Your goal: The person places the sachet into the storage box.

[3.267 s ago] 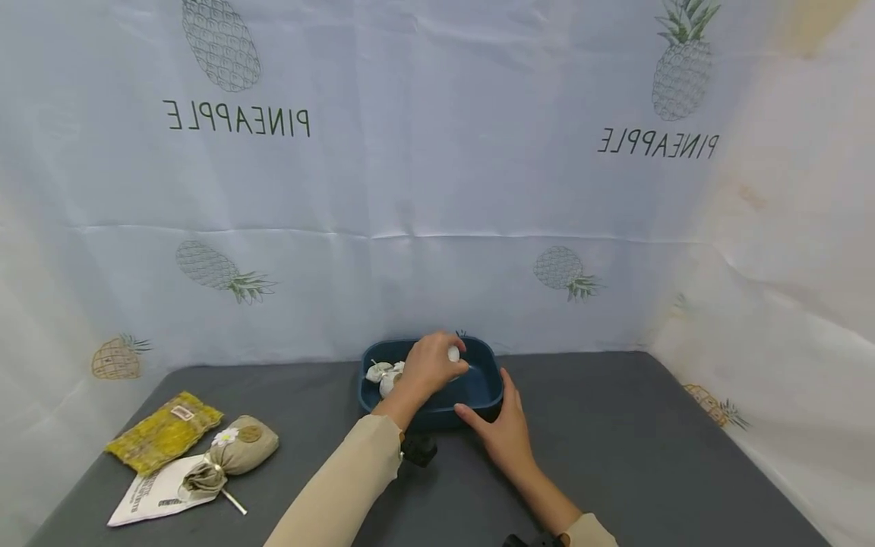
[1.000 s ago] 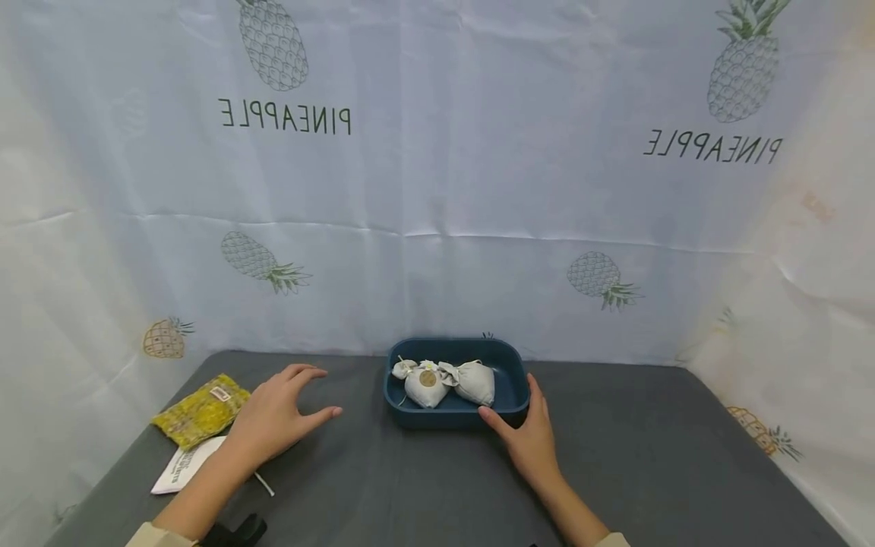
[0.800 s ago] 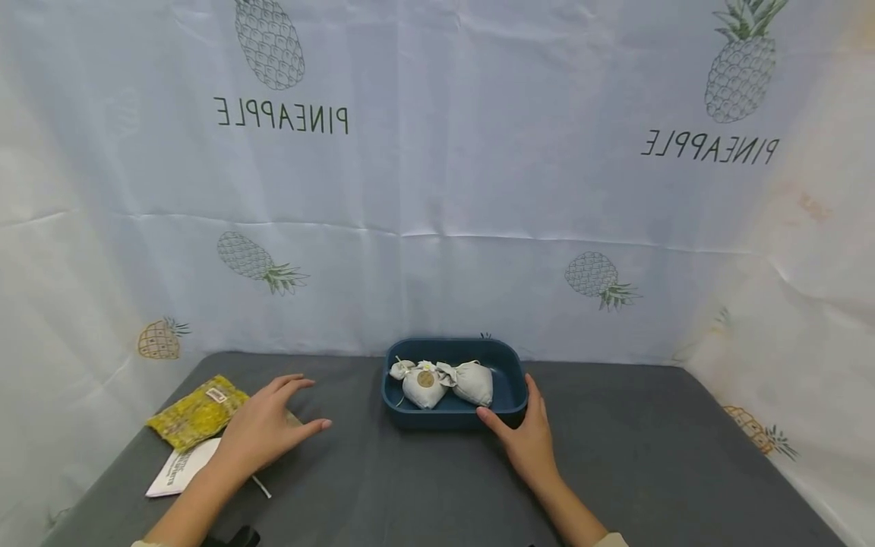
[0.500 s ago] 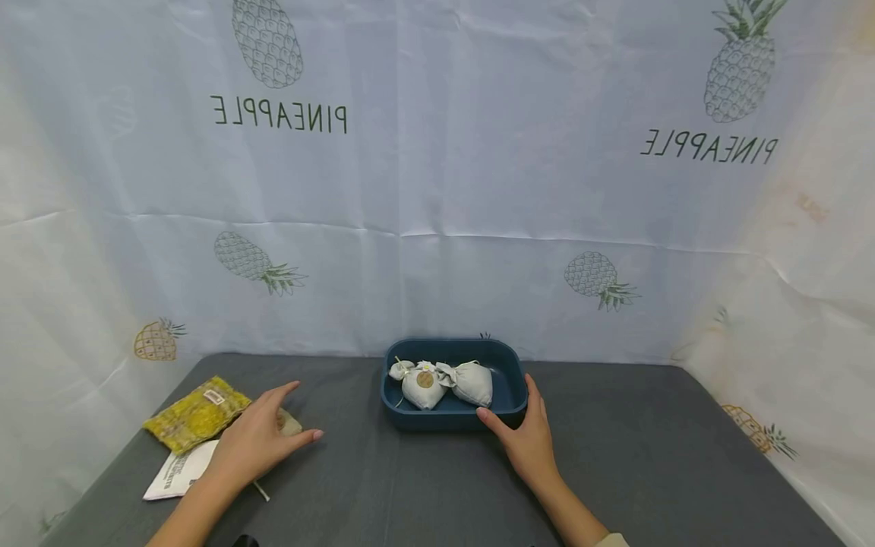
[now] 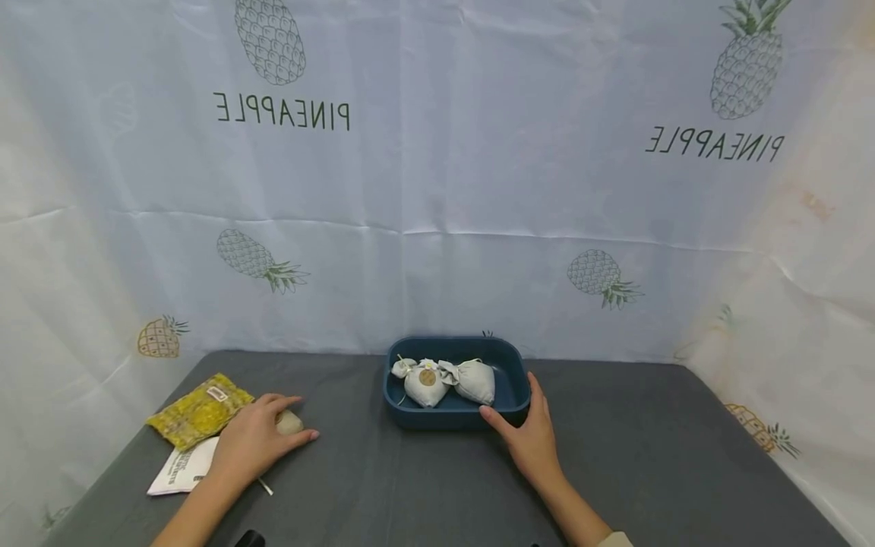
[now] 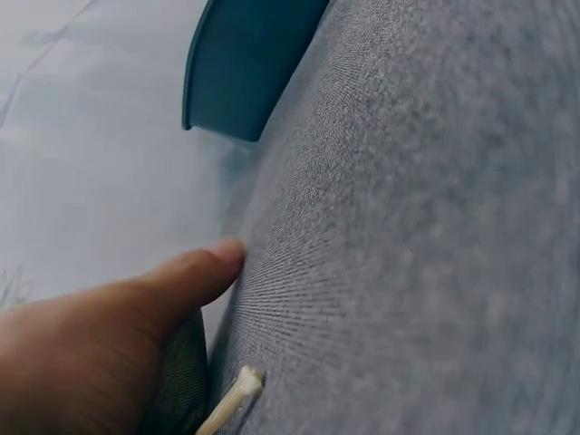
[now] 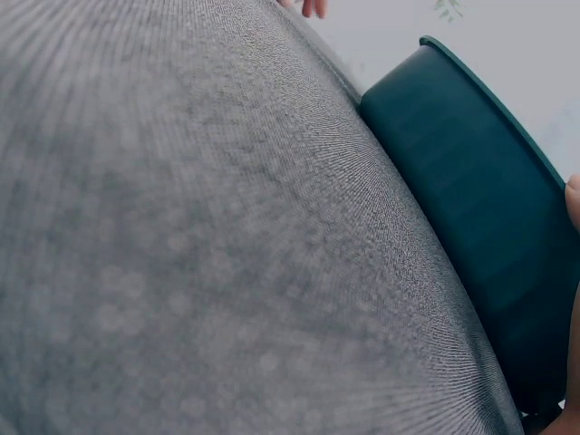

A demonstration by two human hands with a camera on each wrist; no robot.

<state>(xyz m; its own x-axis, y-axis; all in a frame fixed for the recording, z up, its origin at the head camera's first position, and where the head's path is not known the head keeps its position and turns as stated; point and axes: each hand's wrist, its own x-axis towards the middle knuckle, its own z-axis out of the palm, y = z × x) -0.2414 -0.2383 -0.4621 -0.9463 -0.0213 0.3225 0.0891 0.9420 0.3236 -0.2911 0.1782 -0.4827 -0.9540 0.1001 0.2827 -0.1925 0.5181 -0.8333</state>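
My left hand [image 5: 260,439] lies over a beige drawstring sachet [image 5: 290,423] on the grey table, with the index finger and thumb on either side of it. In the left wrist view the thumb [image 6: 181,276] lies straight on the cloth, and the sachet [image 6: 186,381] is under the palm. My right hand [image 5: 529,437] rests against the front right corner of a dark blue tray [image 5: 509,403]: the thumb touches the front wall and the fingers run along the right side. Two pale grey sachets [image 5: 447,382] lie inside the tray.
A yellow woven sachet [image 5: 198,410] and a white printed card [image 5: 179,471] lie at the table's left edge, just beyond my left hand. A pineapple-print curtain [image 5: 437,190] closes off the back and both sides. Bare grey cloth [image 5: 410,479] stretches between my hands.
My left hand left the tray, swung left across the table and came down onto the beige sachet. The right hand stayed at the tray's corner.
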